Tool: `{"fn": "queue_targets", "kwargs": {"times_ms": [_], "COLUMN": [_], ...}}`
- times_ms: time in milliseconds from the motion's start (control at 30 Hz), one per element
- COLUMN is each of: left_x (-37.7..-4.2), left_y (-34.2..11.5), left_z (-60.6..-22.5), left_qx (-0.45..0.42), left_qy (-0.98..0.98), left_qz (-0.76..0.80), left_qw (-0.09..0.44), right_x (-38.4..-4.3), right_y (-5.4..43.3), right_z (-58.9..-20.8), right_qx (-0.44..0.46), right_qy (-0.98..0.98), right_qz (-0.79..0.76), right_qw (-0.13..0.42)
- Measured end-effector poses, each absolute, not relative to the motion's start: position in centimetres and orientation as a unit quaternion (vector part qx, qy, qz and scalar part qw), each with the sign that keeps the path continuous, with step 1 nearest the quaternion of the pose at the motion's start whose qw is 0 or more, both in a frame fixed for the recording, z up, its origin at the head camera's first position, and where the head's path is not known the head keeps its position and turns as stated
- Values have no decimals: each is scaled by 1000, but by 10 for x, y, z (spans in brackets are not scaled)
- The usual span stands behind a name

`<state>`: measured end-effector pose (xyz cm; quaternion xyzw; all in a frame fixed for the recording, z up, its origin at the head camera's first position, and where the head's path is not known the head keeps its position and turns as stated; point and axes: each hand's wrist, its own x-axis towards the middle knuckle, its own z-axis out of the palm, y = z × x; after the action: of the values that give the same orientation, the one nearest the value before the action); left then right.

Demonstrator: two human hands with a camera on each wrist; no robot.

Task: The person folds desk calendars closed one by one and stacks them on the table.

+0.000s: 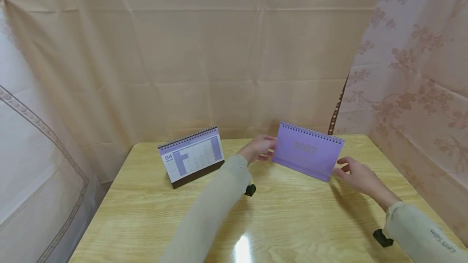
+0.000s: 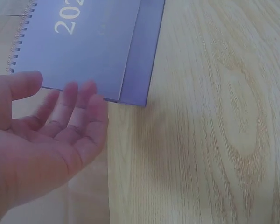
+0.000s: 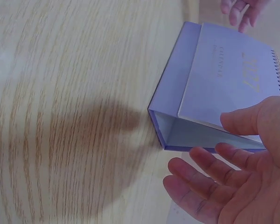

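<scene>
A purple spiral-bound desk calendar (image 1: 307, 153) marked 2027 stands tent-like toward the right of the table. At its left edge is my left hand (image 1: 258, 148), fingers loosely bent with the fingertips right at the cover's side. My right hand (image 1: 357, 175) is by the opposite edge. In the right wrist view the thumb of the right hand (image 3: 233, 172) lies over the calendar's open triangular end, the other fingers spread along its back side. Neither hand is curled round the calendar. The left wrist view shows its purple cover (image 2: 84, 51) beyond the fingertips.
A second desk calendar (image 1: 195, 158), white with a 04 page and a dark base, stands left of my left forearm. The wooden table (image 1: 300, 218) reaches back to a beige curtain (image 1: 190, 52). Floral cloth (image 1: 420, 72) hangs on the right.
</scene>
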<state>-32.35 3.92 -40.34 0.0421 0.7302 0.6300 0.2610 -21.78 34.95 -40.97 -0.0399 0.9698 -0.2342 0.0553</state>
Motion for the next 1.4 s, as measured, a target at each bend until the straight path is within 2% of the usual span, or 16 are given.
{"fn": "queue_targets", "kwargs": {"times_ms": [433,733,1033,1400], "left_x": [-325,-326,-326,-325], "left_y": [46,55,60,64], "left_z": [-409,-413,-415,-417], "left_qx": [25,14,-7,9], "left_qy": [718,738,732,755], "left_qz": [653,647,652,633], "left_qw": [240,191,196,172], "right_x": [-225,-228,-229,-232], "right_y": [345,341,341,340], "right_z": [-415,-411,-412,-412], "right_qx": [-48,-49,-51,-56], "right_qy": [973,973,972,971], "right_qz": [-225,-223,-227,-229], "right_qw": [30,22,20,26]}}
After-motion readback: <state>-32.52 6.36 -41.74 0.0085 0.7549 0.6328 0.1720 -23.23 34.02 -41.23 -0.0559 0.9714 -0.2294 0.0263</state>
